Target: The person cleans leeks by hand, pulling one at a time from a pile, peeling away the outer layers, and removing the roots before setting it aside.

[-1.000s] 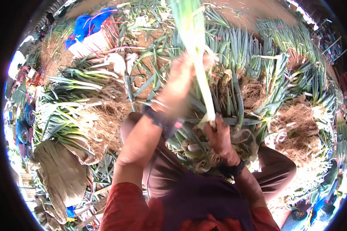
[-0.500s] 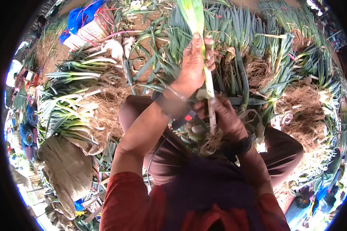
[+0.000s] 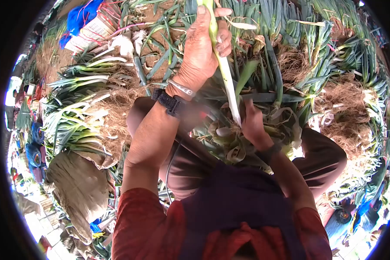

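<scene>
— Where your left hand (image 3: 201, 47) closes, the leek (image 3: 228, 84) runs straight through it. Your fingers (image 3: 223, 41) are wrapped tight round the pale green part of the stalk and the thumb lies up along it, so that hand is clamped on the leek.

— Below that grip the stalk slants down and to the right, whitening as it goes, until its lower end meets your right hand (image 3: 252, 125). The fingers there are curled in, with the thumb just beside the white end. They are blurred and turned under, so it cannot be told whether they pinch the stalk or only touch it.

— Your left hand is raised high and well out from your body, its back towards you and the wrist bent a little. A metal bangle (image 3: 182, 88) sits at the wrist, and a black strap (image 3: 171, 103) lies just below it on the forearm.

— Your right hand is low and close to your body, with a dark band (image 3: 271, 151) at its wrist. It sits amid a heap of stripped leaves (image 3: 229, 151).

— Farther out, bundles of leeks (image 3: 73, 125) lie on the ground to your left, and a brown sack (image 3: 76, 190) lies beside your left leg.
</scene>
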`<state>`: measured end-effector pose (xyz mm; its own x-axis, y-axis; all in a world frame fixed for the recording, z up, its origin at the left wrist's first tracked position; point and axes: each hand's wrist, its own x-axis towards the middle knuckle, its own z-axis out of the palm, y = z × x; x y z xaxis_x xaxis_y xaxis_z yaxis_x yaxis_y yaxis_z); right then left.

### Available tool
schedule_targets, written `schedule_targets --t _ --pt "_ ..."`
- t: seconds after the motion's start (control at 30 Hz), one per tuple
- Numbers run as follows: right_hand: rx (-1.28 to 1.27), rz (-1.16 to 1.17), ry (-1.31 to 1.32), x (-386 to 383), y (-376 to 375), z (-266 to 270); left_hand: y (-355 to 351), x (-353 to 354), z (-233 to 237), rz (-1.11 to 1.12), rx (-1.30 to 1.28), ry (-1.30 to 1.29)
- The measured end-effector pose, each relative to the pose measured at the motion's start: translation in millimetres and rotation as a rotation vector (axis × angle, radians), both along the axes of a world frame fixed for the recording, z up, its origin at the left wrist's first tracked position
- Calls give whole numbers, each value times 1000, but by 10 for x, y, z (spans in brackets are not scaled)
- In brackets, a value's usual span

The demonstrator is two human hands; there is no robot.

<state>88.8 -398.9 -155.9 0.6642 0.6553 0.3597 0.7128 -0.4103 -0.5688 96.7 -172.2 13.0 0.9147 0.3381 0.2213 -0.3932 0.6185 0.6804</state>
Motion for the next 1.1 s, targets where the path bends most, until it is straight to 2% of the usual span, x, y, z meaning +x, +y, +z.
schedule_targets --t 0.07,0.13,0.17,0.2,0.23,0.3,0.37,0.4,0.47,0.5,0.53,0.57,0.63,0.7,0.73,0.8,0.87,0.93,0.97,1.0,1.03,1.07,1.1 --pt "-74 127 -95 -142 -340 -101 23 -46 49 113 -41 18" --pt "-287 176 -59 -234 -691 -367 207 -49 4 206 -47 49" --pt "-444 180 71 -285 -868 -488 226 -99 222 349 37 149" --pt "-602 181 208 -317 -954 -514 333 -108 229 358 42 82" --pt "-635 186 214 -282 -986 -560 437 -93 242 369 49 11" --pt "-709 207 221 -190 -919 -531 476 -118 215 393 55 30" --pt "-402 332 76 11 -775 -327 455 -110 172 409 115 23" --pt "-299 338 118 106 -681 -168 463 -82 143 501 205 91" --pt "-134 311 297 340 -410 170 384 -124 73 506 297 112" --pt "-70 277 436 489 -236 299 320 -167 70 484 335 148" --pt "123 262 463 629 -99 396 263 -197 19 403 312 117" --pt "188 222 506 720 17 656 196 -225 44 289 237 279" --pt "304 119 608 850 170 1401 -75 -266 80 241 258 351" --pt "310 99 347 1169 216 1724 -224 -251 -69 90 264 356" --pt "316 59 312 1268 242 1930 -308 -268 -109 32 286 345" --pt "391 32 452 1370 282 2285 -427 -285 -171 -85 318 348" --pt "-23 277 238 1622 146 2281 -518 -274 -194 -126 357 362" --pt "-120 266 513 1661 23 2196 -524 -296 -160 -139 436 399" --pt "31 330 103 1864 -145 1984 -486 -298 -137 -122 445 379" --pt "355 192 749 1979 -311 2024 -439 -304 -142 -103 447 368" --pt "915 -61 1265 2086 -473 2070 -406 -337 -160 -85 442 371" --pt "1195 95 1302 2153 -694 2172 -397 -340 -123 6 466 295" --pt "985 291 1040 2510 -1038 1950 -381 -307 -103 100 499 224"
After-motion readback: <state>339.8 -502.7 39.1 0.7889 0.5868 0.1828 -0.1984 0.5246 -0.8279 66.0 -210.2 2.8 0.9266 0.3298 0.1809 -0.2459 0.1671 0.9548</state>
